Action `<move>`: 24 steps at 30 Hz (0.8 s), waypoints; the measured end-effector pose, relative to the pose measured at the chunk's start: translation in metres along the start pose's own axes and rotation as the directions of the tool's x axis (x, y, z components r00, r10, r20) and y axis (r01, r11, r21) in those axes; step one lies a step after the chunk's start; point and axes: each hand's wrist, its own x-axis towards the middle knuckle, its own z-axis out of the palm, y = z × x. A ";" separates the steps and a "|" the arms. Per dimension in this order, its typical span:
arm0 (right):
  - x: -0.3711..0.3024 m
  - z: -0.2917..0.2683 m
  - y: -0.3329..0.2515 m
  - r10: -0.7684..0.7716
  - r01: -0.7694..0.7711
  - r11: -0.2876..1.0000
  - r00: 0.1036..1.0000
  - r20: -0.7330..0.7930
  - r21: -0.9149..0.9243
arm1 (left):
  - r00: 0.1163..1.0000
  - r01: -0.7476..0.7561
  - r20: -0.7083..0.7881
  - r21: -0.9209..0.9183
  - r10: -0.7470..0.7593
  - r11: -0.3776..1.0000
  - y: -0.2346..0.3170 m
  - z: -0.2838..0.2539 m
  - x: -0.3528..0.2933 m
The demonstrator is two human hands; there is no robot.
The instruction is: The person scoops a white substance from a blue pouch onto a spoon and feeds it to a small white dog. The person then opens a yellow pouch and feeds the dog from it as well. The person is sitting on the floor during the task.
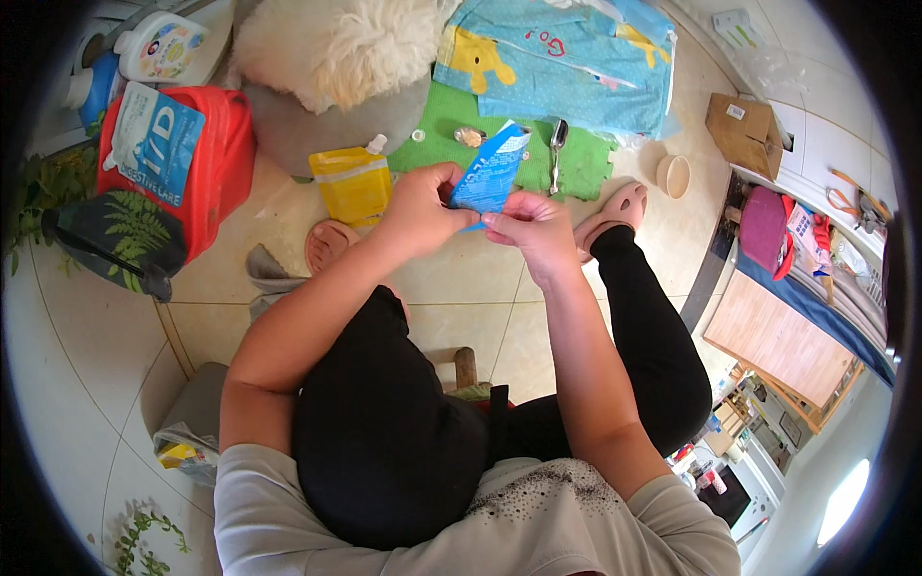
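Note:
Between both hands, above the near edge of a green mat (451, 110), is a blue printed pouch (495, 173) standing on end. My left hand (430, 206) is closed on its lower left side, thumb and fingers curled at the edge. My right hand (531, 230) pinches its lower right corner. Left of the pouch, a yellow pouch (353, 187) with a white spout lies partly on the floor, near my left wrist. A metal spoon (557, 149) rests on the mat to the right, and a small clear dish (471, 136) with something brownish sits behind the pouch.
A fluffy white animal (336, 48) lies on a grey cushion (298, 130) at the far side. Beside it spreads a blue patterned cloth (567, 58). A red container (230, 144) stands left. To the right are a paper cup (673, 177) and a cardboard box (744, 134).

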 end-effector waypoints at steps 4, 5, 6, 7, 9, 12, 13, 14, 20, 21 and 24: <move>-0.001 0.000 0.002 0.046 -0.046 0.998 0.999 0.011 0.033 | 0.995 0.101 0.038 -0.123 -0.097 0.987 -0.009 -0.004 0.003; -0.001 -0.001 0.001 0.064 -0.064 0.997 0.998 0.017 0.045 | 0.992 0.121 0.047 -0.136 -0.115 0.983 -0.010 -0.005 0.003; -0.001 -0.004 0.001 0.084 -0.084 0.995 0.996 0.019 0.058 | 0.984 0.169 0.076 -0.151 -0.159 0.974 -0.004 -0.006 0.003; -0.001 -0.005 0.002 0.103 -0.104 0.992 0.994 0.021 0.071 | 0.974 0.217 0.105 -0.165 -0.202 0.962 0.005 -0.008 0.002; 0.000 -0.006 0.001 0.129 -0.130 0.987 0.991 0.017 0.093 | 0.962 0.265 0.126 -0.202 -0.243 0.943 0.013 -0.009 0.000; -0.001 -0.009 0.000 0.159 -0.164 0.978 0.986 0.045 0.131 | 0.961 0.272 0.118 -0.271 -0.249 0.923 0.017 -0.009 -0.001; -0.001 -0.010 0.000 0.168 -0.175 0.974 0.984 0.058 0.144 | 0.958 0.283 0.129 -0.292 -0.255 0.914 0.018 -0.010 -0.001; -0.001 -0.010 0.000 0.146 -0.152 0.979 0.988 0.055 0.138 | 0.955 0.293 0.140 -0.312 -0.262 0.904 0.018 -0.010 -0.001; 0.005 -0.004 0.003 -0.203 0.206 0.974 0.978 0.039 -0.098 | 0.978 0.196 0.104 -0.163 -0.181 0.967 0.021 -0.003 -0.002; 0.006 -0.003 0.002 -0.204 0.207 0.971 0.978 0.034 -0.117 | 0.979 0.189 0.110 -0.143 -0.174 0.972 0.019 -0.002 -0.002; 0.005 -0.003 -0.002 -0.164 0.163 0.960 0.986 0.017 -0.227 | 0.978 0.172 0.131 -0.085 -0.160 0.981 0.014 -0.003 -0.001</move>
